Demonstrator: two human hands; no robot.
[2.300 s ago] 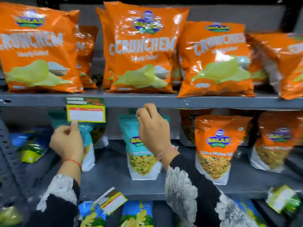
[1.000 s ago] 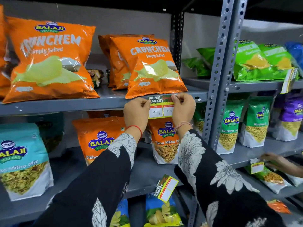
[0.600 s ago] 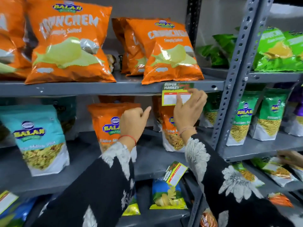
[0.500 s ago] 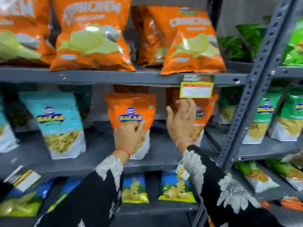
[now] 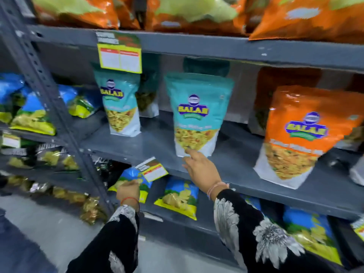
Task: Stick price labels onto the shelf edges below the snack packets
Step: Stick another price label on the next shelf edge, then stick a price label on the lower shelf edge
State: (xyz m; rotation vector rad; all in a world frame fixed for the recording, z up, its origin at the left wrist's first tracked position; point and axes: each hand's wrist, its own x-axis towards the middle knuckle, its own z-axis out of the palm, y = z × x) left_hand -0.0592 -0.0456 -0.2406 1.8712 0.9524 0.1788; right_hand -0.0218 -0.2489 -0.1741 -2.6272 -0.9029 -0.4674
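One price label (image 5: 120, 56) fixed on upper shelf edge (image 5: 216, 48); second label (image 5: 152, 170) hanging crooked at middle shelf edge (image 5: 275, 189); right hand (image 5: 201, 170) reaching, fingers loosely spread; left hand (image 5: 128, 191) closed, contents indiscernible; more labelling likely remaining.

A shop aisle: grey slotted-steel shelving (image 5: 197, 46) stacked with branded snack packets, teal pouches (image 5: 197, 115) at centre, orange ones (image 5: 301, 134) at 3 o'clock, and a yellow price label (image 5: 120, 57) hanging from the shelf edge at 11 o'clock.
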